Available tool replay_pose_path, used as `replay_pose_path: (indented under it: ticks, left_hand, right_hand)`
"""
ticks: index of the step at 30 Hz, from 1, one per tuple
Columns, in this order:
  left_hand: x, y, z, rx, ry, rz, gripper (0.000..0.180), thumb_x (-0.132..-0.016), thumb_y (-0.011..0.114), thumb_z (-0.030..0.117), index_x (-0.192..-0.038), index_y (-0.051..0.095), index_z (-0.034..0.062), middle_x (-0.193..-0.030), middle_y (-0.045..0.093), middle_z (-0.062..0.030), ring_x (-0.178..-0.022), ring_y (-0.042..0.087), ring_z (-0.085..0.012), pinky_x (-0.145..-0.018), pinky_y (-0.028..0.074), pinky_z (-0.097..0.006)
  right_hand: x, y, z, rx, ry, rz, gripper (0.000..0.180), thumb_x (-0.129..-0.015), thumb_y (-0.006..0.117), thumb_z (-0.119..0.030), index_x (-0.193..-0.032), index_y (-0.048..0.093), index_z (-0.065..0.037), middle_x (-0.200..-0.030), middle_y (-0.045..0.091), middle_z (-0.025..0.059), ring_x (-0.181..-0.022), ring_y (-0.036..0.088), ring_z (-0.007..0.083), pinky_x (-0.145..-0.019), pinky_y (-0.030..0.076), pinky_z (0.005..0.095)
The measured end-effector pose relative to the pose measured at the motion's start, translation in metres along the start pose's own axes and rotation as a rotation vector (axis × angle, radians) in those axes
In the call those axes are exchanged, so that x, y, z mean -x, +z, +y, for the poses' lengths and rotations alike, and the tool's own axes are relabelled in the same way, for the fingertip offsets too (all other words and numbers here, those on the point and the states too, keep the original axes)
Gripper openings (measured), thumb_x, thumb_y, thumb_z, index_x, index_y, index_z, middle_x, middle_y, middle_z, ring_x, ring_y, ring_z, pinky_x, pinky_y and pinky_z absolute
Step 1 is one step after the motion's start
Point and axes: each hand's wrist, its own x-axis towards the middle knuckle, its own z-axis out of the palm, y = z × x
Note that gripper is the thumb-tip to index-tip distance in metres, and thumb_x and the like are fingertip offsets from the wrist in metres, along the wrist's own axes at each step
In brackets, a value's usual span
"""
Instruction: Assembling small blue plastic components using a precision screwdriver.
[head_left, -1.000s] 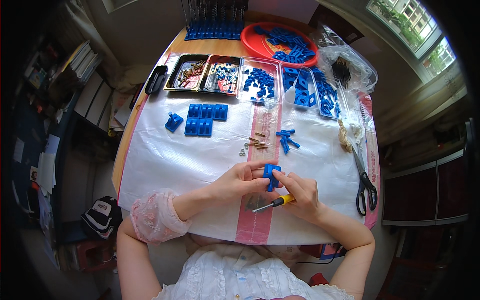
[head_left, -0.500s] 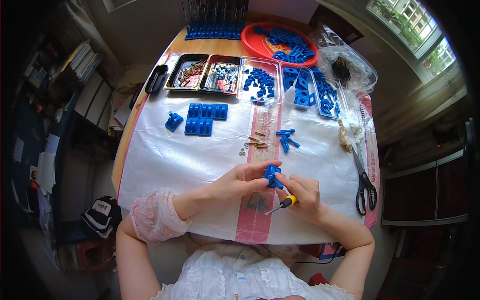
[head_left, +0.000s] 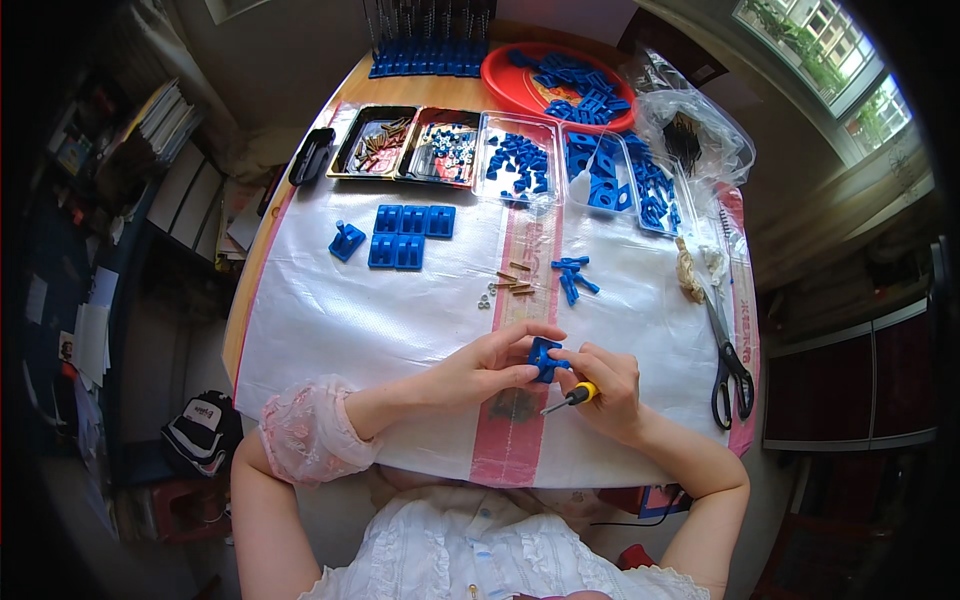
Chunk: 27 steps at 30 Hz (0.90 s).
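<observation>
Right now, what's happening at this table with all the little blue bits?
A person sits at a table covered with a white sheet. The left hand pinches a small blue plastic part, and the right hand meets it while gripping a yellow-handled screwdriver. Beyond lie trays of blue parts, loose screws and scissors.

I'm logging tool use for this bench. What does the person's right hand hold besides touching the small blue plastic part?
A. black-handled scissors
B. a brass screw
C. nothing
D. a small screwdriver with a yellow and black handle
D: the right hand grips a small screwdriver with a yellow and black handle beside the small blue plastic part; the black-handled scissors lie untouched on the white sheet.
</observation>
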Motion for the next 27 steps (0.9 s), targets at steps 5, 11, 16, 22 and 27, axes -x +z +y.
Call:
replay_pose_path:
  ticks: [5,11,16,22,27]
  left_hand:
    - [0.0,-0.011,-0.002,0.17,-0.079,0.062,0.04,-0.108,0.055,0.013,-0.146,0.047,0.0029,-0.138,0.058,-0.0115,-0.126,0.06,-0.0182,-0.11,0.051,-0.036]
    - [-0.002,-0.021,0.005,0.135,0.042,0.208,0.032,-0.111,0.05,0.019,-0.139,0.056,0.0025,-0.128,0.063,-0.0076,-0.108,0.064,-0.0131,-0.099,0.053,-0.031]
    - [-0.002,-0.029,0.009,0.095,0.099,0.27,0.031,-0.11,0.052,0.024,-0.128,0.063,0.0013,-0.116,0.068,-0.007,-0.099,0.064,-0.0107,-0.093,0.055,-0.028]
    - [-0.002,-0.037,0.005,0.012,0.15,0.364,0.032,-0.109,0.055,0.027,-0.126,0.065,0.0022,-0.12,0.07,-0.01,-0.096,0.067,-0.0111,-0.087,0.058,-0.027]
    - [-0.002,-0.032,0.011,-0.067,0.098,0.396,0.03,-0.108,0.056,0.023,-0.128,0.065,0.0021,-0.126,0.07,-0.0114,-0.102,0.07,-0.0129,-0.087,0.061,-0.025]
  right_hand:
    - [-0.004,0.002,-0.005,-0.049,0.072,0.068,0.047,-0.082,0.08,-0.002,-0.126,0.063,-0.004,-0.068,0.058,0.0061,-0.053,0.056,0.015,-0.048,0.041,0.0292]
    - [-0.001,0.0,-0.003,-0.111,0.271,0.109,0.055,-0.084,0.083,-0.012,-0.13,0.054,-0.003,-0.078,0.066,0.0122,-0.065,0.069,0.0241,-0.058,0.053,0.0334]
    - [0.002,0.003,0.006,-0.066,0.287,0.09,0.031,-0.091,0.075,-0.008,-0.116,0.059,-0.002,-0.082,0.068,0.0142,-0.069,0.071,0.0307,-0.059,0.052,0.0367]
    - [-0.005,0.001,0.0,0.036,0.205,0.072,0.026,-0.088,0.078,-0.005,-0.109,0.063,-0.003,-0.082,0.068,0.0123,-0.068,0.071,0.0298,-0.056,0.049,0.0375]
    - [-0.005,0.002,0.001,0.067,0.19,0.094,0.027,-0.086,0.079,-0.006,-0.108,0.064,-0.004,-0.081,0.067,0.0113,-0.067,0.07,0.029,-0.055,0.049,0.0377]
